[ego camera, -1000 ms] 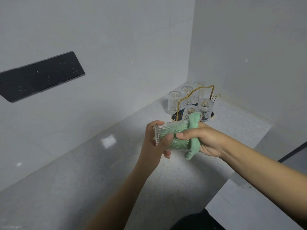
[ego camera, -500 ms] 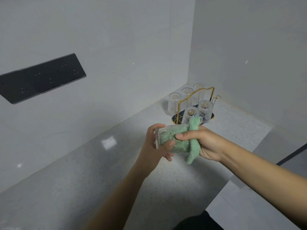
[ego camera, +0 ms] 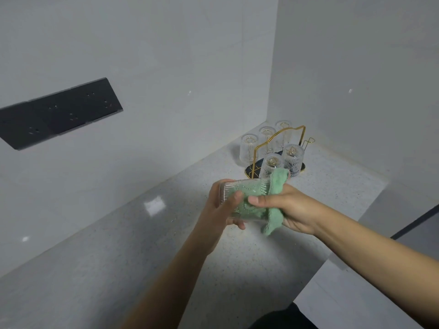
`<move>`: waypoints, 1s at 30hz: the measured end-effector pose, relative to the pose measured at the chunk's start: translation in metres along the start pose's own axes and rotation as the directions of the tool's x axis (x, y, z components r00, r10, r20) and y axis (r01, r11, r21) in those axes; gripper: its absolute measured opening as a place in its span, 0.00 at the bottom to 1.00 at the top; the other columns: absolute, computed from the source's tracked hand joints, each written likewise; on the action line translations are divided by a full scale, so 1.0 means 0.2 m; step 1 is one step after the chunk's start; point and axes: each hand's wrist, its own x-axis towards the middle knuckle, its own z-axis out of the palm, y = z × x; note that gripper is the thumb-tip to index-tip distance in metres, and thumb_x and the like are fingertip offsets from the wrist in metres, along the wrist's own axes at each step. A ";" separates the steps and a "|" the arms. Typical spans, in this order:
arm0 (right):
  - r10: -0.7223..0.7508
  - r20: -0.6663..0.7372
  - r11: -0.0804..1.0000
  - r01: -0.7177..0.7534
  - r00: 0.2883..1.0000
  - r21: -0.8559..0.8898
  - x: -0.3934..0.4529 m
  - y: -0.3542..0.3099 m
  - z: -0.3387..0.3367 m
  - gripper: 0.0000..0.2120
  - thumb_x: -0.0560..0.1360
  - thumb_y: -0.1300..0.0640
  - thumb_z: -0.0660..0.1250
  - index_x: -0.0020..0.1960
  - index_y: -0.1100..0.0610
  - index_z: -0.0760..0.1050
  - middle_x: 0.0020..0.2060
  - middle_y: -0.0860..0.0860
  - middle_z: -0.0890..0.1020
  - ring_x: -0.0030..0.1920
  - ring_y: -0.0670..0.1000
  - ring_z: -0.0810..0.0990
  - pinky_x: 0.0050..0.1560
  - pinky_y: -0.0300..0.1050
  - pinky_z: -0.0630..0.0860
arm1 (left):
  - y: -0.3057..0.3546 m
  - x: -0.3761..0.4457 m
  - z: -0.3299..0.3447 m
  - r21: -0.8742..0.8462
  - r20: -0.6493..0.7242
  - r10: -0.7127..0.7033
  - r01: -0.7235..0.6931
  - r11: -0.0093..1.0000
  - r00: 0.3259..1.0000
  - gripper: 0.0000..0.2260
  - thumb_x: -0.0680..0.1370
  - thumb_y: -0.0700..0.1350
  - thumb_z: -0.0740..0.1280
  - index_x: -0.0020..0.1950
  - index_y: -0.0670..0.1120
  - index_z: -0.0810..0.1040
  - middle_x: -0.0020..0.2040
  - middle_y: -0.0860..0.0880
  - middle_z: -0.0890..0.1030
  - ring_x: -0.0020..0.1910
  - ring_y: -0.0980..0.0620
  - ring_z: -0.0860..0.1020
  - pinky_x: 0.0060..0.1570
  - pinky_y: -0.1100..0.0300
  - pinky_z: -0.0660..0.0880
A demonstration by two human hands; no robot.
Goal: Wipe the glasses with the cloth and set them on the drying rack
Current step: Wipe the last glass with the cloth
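Observation:
A ribbed clear glass (ego camera: pixel 234 189) lies on its side in the air above the counter, its base pointing left. My left hand (ego camera: pixel 219 210) grips it from below, thumb across the front. The green cloth (ego camera: pixel 276 184) fills the glass and spills out of its mouth on the right, where my right hand (ego camera: pixel 287 207) pinches it with the thumb laid over the glass. Behind stands the drying rack (ego camera: pixel 280 144), gold wire on a dark tray, with several upturned glasses (ego camera: pixel 293 155) on it.
The speckled grey counter (ego camera: pixel 147 252) runs into a corner between two pale walls. A black socket strip (ego camera: pixel 57 113) is fixed to the left wall. The counter steps down at its right edge (ego camera: pixel 356 248).
The glass and cloth have stayed at the same spot while my right hand shifted the cloth slightly inside the glass. The rack is unchanged.

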 end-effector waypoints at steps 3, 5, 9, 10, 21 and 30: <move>-0.088 0.182 0.813 0.177 0.979 -0.555 -0.03 0.02 0.03 0.13 0.72 0.64 0.69 0.56 0.63 0.76 0.51 0.57 0.82 0.54 0.54 0.80 0.59 0.47 0.76 | 0.06 0.00 0.01 -0.049 0.117 -0.137 0.143 0.988 0.984 0.22 0.79 0.59 0.59 0.57 0.44 0.81 0.48 0.44 0.83 0.40 0.50 0.82 0.36 0.56 0.80; -0.219 0.270 0.292 0.327 0.938 -0.899 -0.02 0.09 0.01 0.13 0.74 0.56 0.68 0.56 0.61 0.77 0.54 0.53 0.80 0.56 0.48 0.76 0.59 0.42 0.73 | 0.09 0.01 0.00 -0.055 0.138 -0.279 0.288 0.956 0.950 0.23 0.78 0.62 0.57 0.47 0.47 0.84 0.36 0.48 0.83 0.29 0.54 0.78 0.28 0.63 0.76; -0.288 0.313 0.230 0.383 0.905 -0.895 -0.01 0.07 0.00 0.08 0.73 0.59 0.65 0.48 0.63 0.79 0.45 0.52 0.82 0.46 0.43 0.76 0.49 0.39 0.74 | 0.07 0.02 -0.03 -0.043 0.141 -0.335 0.343 0.938 0.932 0.26 0.76 0.66 0.54 0.45 0.50 0.85 0.36 0.47 0.82 0.29 0.53 0.78 0.28 0.62 0.76; -0.252 0.224 0.448 0.319 0.941 -0.835 -0.01 0.03 0.00 0.08 0.72 0.62 0.67 0.49 0.64 0.79 0.45 0.53 0.82 0.46 0.45 0.78 0.49 0.41 0.75 | 0.05 0.01 -0.03 -0.054 0.152 -0.280 0.291 0.955 0.948 0.26 0.76 0.67 0.55 0.51 0.50 0.84 0.42 0.47 0.83 0.35 0.53 0.81 0.32 0.61 0.77; -0.138 0.454 -0.014 0.457 0.880 -0.889 -0.02 0.03 -0.02 0.07 0.75 0.56 0.66 0.48 0.59 0.78 0.45 0.51 0.81 0.46 0.46 0.76 0.50 0.38 0.74 | 0.02 0.02 -0.03 -0.167 0.201 -0.323 0.357 0.919 0.925 0.26 0.78 0.62 0.57 0.54 0.42 0.80 0.37 0.44 0.82 0.28 0.52 0.77 0.26 0.64 0.75; 0.204 0.282 0.580 0.116 0.937 -0.806 0.01 -0.14 -0.09 0.11 0.68 0.63 0.75 0.45 0.52 0.78 0.42 0.48 0.83 0.46 0.51 0.82 0.48 0.43 0.77 | 0.01 0.05 -0.06 0.159 0.444 -0.364 0.328 0.931 0.819 0.39 0.66 0.60 0.77 0.68 0.37 0.70 0.59 0.40 0.78 0.58 0.42 0.79 0.62 0.44 0.74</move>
